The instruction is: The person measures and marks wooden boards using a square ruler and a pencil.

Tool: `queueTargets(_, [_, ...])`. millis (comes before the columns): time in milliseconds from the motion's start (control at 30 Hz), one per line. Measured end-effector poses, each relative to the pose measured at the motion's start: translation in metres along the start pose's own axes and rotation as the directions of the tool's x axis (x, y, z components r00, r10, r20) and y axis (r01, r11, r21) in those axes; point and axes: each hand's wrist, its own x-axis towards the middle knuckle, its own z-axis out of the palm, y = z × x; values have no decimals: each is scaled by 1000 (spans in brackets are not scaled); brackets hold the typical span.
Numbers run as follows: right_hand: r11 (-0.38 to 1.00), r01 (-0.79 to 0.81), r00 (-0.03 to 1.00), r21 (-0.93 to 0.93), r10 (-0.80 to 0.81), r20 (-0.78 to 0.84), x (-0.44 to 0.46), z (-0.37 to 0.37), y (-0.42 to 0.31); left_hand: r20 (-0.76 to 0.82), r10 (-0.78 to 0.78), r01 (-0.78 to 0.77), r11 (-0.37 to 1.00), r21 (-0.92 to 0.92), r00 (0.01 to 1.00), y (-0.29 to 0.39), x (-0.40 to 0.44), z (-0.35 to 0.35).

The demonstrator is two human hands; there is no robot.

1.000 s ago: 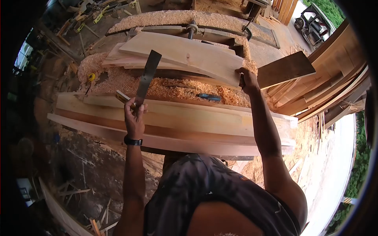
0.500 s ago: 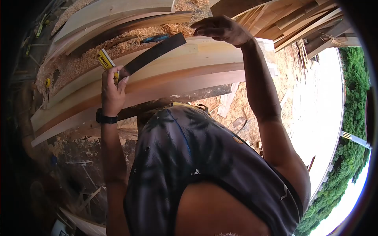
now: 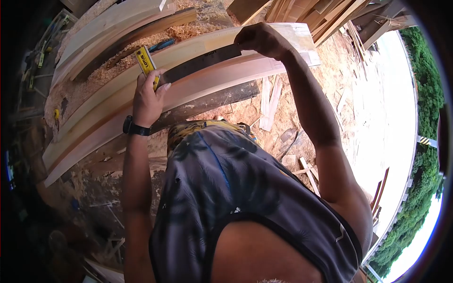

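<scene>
A try square (image 3: 200, 63) with a yellow LOTUS handle and a long dark blade lies across the upper middle of the view, over a wooden board (image 3: 104, 115). My left hand (image 3: 148, 104) is closed round the handle end, thumb near where the blade meets it. At the blade's far tip, my right hand (image 3: 264, 40) has its fingers bent down and pinched on the end. The blade runs roughly along the board's length; whether it rests on the wood or hovers just above, I cannot tell.
More pale boards (image 3: 108, 28) and a darker plank (image 3: 132, 42) lie beyond, among wood shavings (image 3: 188, 33). A blue tool (image 3: 162, 45) is partly hidden behind the square. Stacked planks (image 3: 316, 16) stand at the upper right, and offcuts (image 3: 270, 104) litter the ground.
The square's blade has swung lower and now lies more along the board. My right hand, raised with loose fingers before, has come down onto the blade's tip. My left hand shifted slightly right.
</scene>
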Motion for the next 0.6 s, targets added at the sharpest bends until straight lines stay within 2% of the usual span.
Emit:
queueTargets(67, [999, -14, 1000, -49, 13, -19, -7, -13, 4, -22, 16, -16, 1000, 10, 1000, 11, 8, 14])
queueTargets(133, [991, -115, 993, -74, 113, -33, -15, -22, 10, -30, 13, -13, 1000, 6, 999, 19, 14, 28])
queueTargets(233, [971, -178, 984, -163, 171, -54, -27, -27, 30, -14, -1, 1, 1000, 7, 1000, 25, 19, 50])
queueTargets(433, [967, -232, 969, -107, 221, -107, -47, -24, 63, 20, -15, 15, 1000, -7, 1000, 33, 21, 75])
queueTargets(600, [972, -222, 968, -84, 209, -137, -54, -20, 71, -10, 16, -16, 1000, -12, 1000, 33, 23, 82])
